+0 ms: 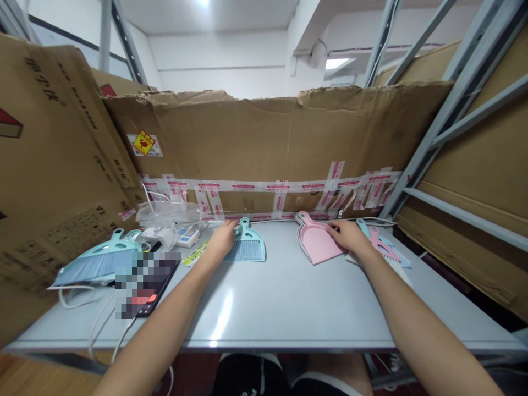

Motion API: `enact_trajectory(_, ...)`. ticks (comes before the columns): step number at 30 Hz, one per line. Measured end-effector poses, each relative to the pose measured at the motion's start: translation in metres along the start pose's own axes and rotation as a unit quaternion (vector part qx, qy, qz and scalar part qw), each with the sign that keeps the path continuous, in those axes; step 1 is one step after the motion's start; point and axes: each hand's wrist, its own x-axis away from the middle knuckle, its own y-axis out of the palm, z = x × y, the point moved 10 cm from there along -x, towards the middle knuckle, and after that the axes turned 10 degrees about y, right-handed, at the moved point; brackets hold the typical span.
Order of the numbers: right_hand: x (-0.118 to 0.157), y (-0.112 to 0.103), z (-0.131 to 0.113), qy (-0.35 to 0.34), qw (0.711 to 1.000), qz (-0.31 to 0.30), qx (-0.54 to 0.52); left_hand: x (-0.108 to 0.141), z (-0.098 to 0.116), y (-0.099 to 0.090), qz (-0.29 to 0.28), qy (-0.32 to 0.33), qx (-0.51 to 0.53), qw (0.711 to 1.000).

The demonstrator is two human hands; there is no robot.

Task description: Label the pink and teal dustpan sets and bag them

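A small teal brush with blue bristles (246, 250) lies on the table, apparently set in a teal dustpan, its handle pointing away from me. My left hand (223, 238) is closed at the left edge of this set, the fingertips partly hidden. To the right lies a stack of small dustpans, a pink dustpan (318, 242) on top and other rims showing beneath. My right hand (350, 235) pinches the right edge of the pink dustpan. Just beyond that hand are a pink brush with pale bristles (381, 243) and teal pieces, partly covered by my wrist.
Another teal brush set (105, 256) lies at the left, beside a dark phone (163, 278) with white cables. Plastic bags (169, 213) and a white box (188, 237) sit behind. A taped cardboard wall (264, 143) closes the back of the table (284, 313); metal posts stand at the right.
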Motion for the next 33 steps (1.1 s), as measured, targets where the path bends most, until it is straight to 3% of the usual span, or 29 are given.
enact_trajectory(7,-0.001,-0.008,0.0,-0.008,0.999,0.028,-0.031,0.007,-0.007,-0.019,-0.023,-0.029,-0.076,0.996)
enact_trajectory(11,0.003,-0.023,-0.002,-0.009,0.994,0.067,-0.089,0.008,0.019,-0.028,0.015,0.02,-0.092,0.995)
enact_trajectory(16,0.003,-0.036,0.003,0.037,0.965,0.066,-0.251,0.012,0.075,-0.027,0.06,0.074,0.078,0.992)
enact_trajectory(19,0.006,-0.034,-0.002,0.066,0.939,0.054,-0.334,0.018,0.102,-0.011,0.007,0.067,0.21,0.975)
enact_trajectory(22,0.014,-0.025,-0.023,0.072,0.916,0.033,-0.394,0.023,0.118,0.003,-0.036,0.053,0.305,0.95)
enact_trajectory(25,0.026,-0.01,-0.064,0.032,0.903,-0.021,-0.427,0.026,0.12,0.013,-0.042,0.038,0.341,0.938)
enact_trajectory(29,0.04,0.004,-0.107,-0.031,0.907,-0.097,-0.408,0.025,0.102,0.016,-0.012,-0.013,0.289,0.957)
enact_trajectory(31,0.04,-0.003,-0.108,-0.053,0.935,-0.052,-0.348,0.024,0.095,0.012,0.007,-0.02,0.249,0.968)
enact_trajectory(33,0.039,-0.016,-0.099,-0.069,0.965,0.03,-0.253,0.021,0.091,0.009,0.014,-0.022,0.242,0.97)
